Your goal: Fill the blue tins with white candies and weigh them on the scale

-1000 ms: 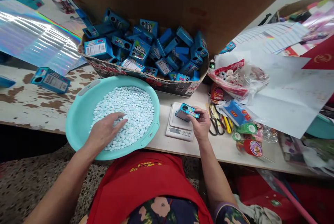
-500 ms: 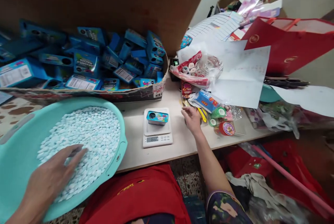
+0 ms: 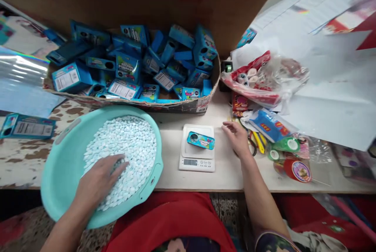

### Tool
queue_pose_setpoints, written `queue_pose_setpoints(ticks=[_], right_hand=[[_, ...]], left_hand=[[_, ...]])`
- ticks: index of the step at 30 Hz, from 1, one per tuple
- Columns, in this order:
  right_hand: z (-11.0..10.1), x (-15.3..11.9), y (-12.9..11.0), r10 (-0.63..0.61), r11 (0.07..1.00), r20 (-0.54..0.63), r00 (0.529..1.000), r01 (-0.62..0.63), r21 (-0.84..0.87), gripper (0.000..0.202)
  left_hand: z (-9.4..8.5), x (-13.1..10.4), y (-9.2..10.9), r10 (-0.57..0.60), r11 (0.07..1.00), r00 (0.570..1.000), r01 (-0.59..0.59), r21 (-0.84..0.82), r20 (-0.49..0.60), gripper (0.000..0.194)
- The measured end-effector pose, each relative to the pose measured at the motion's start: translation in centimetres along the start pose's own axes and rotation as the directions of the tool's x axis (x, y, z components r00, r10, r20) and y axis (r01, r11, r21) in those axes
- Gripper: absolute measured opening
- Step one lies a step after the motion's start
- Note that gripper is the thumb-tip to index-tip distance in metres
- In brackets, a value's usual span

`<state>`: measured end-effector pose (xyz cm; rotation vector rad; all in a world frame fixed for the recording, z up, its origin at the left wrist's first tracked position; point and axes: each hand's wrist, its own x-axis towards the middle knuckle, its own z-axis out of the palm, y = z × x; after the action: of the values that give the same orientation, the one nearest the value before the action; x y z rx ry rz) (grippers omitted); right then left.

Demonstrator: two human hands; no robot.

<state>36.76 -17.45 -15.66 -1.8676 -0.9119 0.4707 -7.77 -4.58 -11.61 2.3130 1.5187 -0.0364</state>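
A turquoise plastic basin point(image 3: 63, 173) at the left holds a heap of small pale candies point(image 3: 136, 138). My left hand point(image 3: 98, 179) reaches into the basin and touches the heap, thumb and fingers apart, the fingertips partly hidden. In the middle a white digital scale point(image 3: 183, 152) bears a small blue candy box point(image 3: 202, 141) lying flat, a round dark hole at its left end. The scale's digits are too blurred to read. Right of the scale, my right hand point(image 3: 237, 138) rests on the table with loosely bent fingers, open and holding nothing.
Behind the basin stands an open carton point(image 3: 188, 107) of many blue boxes. Another blue box point(image 3: 32, 126) lies at the far left. Tape rolls point(image 3: 292, 144), a yellow cutter point(image 3: 259, 141), a blue packet point(image 3: 270, 125) and a plastic bag point(image 3: 289, 74) crowd the right side.
The view has swung left, so everything appears farther right. My left hand stays at the candies, its fingers slightly more bent. My right hand still rests beside the scale; the box is still on it.
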Motion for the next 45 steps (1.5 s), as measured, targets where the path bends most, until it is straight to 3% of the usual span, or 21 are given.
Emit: queue_pose_setpoints(ticks=[4, 9, 17, 20, 22, 24, 26, 27, 29, 32, 34, 36, 38, 41, 45], right_hand=[[0.1, -0.8, 0.6, 0.085, 0.996, -0.046, 0.995, -0.084, 0.022, 0.03], [0.2, -2.4, 0.8, 0.128, 0.99, -0.087, 0.988, -0.122, 0.07, 0.029], [-0.8, -4.9, 1.3, 0.131, 0.989, -0.093, 0.987, -0.123, 0.087, 0.028], [-0.4, -5.7, 0.3, 0.077, 0.991, -0.034, 0.996, -0.073, 0.109, 0.037], [0.5, -5.8, -0.9, -0.02, 0.996, 0.044, 0.999, 0.016, 0.091, 0.054], [1.9, -5.7, -2.2, -0.11, 0.994, 0.112, 0.988, 0.106, 0.04, 0.056], [3.1, -5.3, -3.7, -0.183, 0.982, 0.134, 0.974, 0.186, -0.011, 0.039], [3.6, -5.0, -4.6, -0.236, 0.97, 0.128, 0.963, 0.241, -0.026, 0.031], [4.1, -4.4, -6.8, -0.392, 0.917, 0.098, 0.915, 0.397, -0.041, 0.026], [4.9, -3.8, -11.2, -0.658, 0.747, 0.103, 0.746, 0.664, -0.037, 0.036], [5.9, -3.6, -14.2, -0.785, 0.592, 0.17, 0.596, 0.802, -0.078, 0.037], [7.3, -3.7, -16.6, -0.849, 0.434, 0.267, 0.455, 0.89, -0.137, 0.032], [8.9, -3.8, -18.0, -0.864, 0.336, 0.335, 0.376, 0.926, -0.174, 0.029], [10.5, -3.9, -18.6, -0.879, 0.303, 0.318, 0.356, 0.931, -0.205, 0.03], [11.2, -4.0, -18.3, -0.881, 0.301, 0.31, 0.356, 0.93, -0.213, 0.03]], left_hand=[[-0.4, 0.1, 0.8, -0.027, 1.0, 0.993, 0.027, -0.002, 0.113, 0.041], [-0.8, 0.0, 0.7, -0.073, 0.997, 0.988, 0.076, -0.017, 0.136, 0.036], [-1.4, -0.5, 0.8, -0.086, 0.97, 0.965, 0.138, -0.202, 0.247, 0.037], [-1.5, -0.8, 1.1, -0.048, 0.981, 0.982, 0.08, -0.175, 0.181, 0.036], [-1.6, -1.0, 1.6, -0.001, 0.98, 0.999, 0.011, -0.199, 0.049, 0.036], [-1.7, -1.1, 2.6, -0.029, 0.95, 0.996, 0.001, -0.311, -0.084, 0.036], [-1.8, -1.1, 4.1, -0.165, 0.837, 0.974, 0.056, -0.545, -0.154, 0.037], [-1.9, -1.0, 5.1, -0.246, 0.72, 0.957, 0.074, -0.69, -0.155, 0.038], [-2.1, -0.5, 7.2, -0.364, 0.359, 0.927, 0.046, -0.932, -0.094, 0.04], [-2.9, 0.9, 10.3, -0.326, -0.277, 0.932, 0.065, -0.959, 0.157, 0.041], [-3.4, 2.0, 11.7, -0.286, -0.528, 0.907, 0.12, -0.841, 0.309, 0.041], [-3.9, 2.8, 12.5, -0.266, -0.639, 0.89, 0.125, -0.759, 0.371, 0.042], [-4.1, 3.2, 12.8, -0.265, -0.694, 0.879, 0.111, -0.712, 0.396, 0.04], [-4.2, 3.3, 12.5, -0.288, -0.743, 0.863, 0.073, -0.665, 0.416, 0.037], [-4.1, 3.1, 11.7, -0.274, -0.758, 0.842, 0.108, -0.644, 0.465, 0.036]])
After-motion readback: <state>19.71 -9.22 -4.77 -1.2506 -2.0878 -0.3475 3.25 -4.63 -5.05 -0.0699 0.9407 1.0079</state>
